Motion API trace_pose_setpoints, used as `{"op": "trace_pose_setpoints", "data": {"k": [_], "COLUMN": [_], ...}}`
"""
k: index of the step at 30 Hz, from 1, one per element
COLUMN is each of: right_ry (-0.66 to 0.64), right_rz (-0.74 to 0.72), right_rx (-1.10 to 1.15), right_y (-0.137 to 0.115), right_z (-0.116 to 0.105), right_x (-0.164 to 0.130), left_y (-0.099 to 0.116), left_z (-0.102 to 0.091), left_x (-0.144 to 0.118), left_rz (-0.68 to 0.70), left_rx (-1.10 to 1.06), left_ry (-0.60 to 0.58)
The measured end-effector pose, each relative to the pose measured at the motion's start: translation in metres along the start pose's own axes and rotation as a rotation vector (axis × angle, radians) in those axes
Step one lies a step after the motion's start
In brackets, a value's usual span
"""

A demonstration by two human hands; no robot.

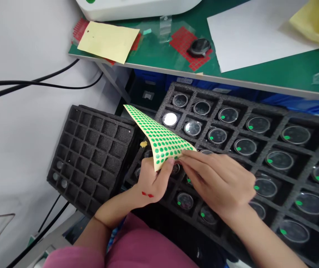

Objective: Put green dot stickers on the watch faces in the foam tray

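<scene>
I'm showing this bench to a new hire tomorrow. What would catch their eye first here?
Most likely the yellow sheet of green dot stickers, held up mid-frame by the left hand, with the right hand at its lower edge. Below them a black foam tray holds round glass-faced parts, many bearing a green dot. A second, mostly empty foam tray sits to the left.

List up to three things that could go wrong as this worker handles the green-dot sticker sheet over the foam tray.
The sticker sheet, pinched by the left hand, curls and could crease. The right hand picks at its edge above the round discs; a dot might drop astray. Some discs lack dots and could be missed.
</scene>
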State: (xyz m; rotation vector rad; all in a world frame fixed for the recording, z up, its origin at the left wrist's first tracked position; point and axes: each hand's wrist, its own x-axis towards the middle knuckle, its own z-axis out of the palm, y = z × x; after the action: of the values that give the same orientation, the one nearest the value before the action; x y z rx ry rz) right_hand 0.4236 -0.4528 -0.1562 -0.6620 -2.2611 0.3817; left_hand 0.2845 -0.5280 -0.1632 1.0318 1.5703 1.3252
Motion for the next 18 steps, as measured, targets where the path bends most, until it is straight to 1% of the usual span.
{"op": "trace_pose_setpoints", "data": {"k": [1, 2, 3, 4, 5, 6, 7, 8, 10, 12, 15, 18], "right_ry": [0.002, 0.011, 0.018, 0.022, 0.026, -0.009, -0.045, -0.079, -0.15, -0.224, -0.304, -0.336], "right_rz": [0.007, 0.047, 0.148, 0.291, 0.47, 0.68, 0.782, 0.844, 0.903, 0.951, 0.984, 0.989], "right_rx": [0.016, 0.04, 0.076, 0.118, 0.162, 0.22, 0.255, 0.292, 0.325, 0.311, 0.23, 0.122], "right_y": [0.005, 0.014, 0.027, 0.043, 0.061, 0.08, 0.098, 0.114, 0.136, 0.145, 0.139, 0.131], "right_z": [0.001, 0.004, 0.007, 0.011, 0.016, 0.021, 0.027, 0.033, 0.042, 0.047, 0.047, 0.046], "right_x": [0.0, 0.002, 0.004, 0.008, 0.012, 0.017, 0.023, 0.028, 0.037, 0.043, 0.049, 0.056], "left_y": [0.0, 0.0, 0.0, 0.0, 0.0, 0.0, 0.0, -0.001, -0.002, -0.003, -0.004, -0.005], "left_z": [-0.001, -0.002, -0.004, -0.005, -0.007, -0.008, -0.009, -0.009, -0.01, -0.009, -0.008, -0.009], "left_x": [0.001, 0.002, 0.004, 0.005, 0.007, 0.008, 0.009, 0.009, 0.01, 0.011, 0.012, 0.012], "left_rz": [-0.015, -0.034, -0.057, -0.077, -0.088, -0.092, -0.094, -0.094, -0.095, -0.097, -0.092, -0.101], "left_rx": [-0.013, -0.031, -0.051, -0.07, -0.084, -0.092, -0.094, -0.091, -0.082, -0.079, -0.062, -0.024], "left_ry": [-0.002, 0.003, 0.016, 0.034, 0.05, 0.063, 0.067, 0.064, 0.047, 0.028, 0.005, -0.006]}}
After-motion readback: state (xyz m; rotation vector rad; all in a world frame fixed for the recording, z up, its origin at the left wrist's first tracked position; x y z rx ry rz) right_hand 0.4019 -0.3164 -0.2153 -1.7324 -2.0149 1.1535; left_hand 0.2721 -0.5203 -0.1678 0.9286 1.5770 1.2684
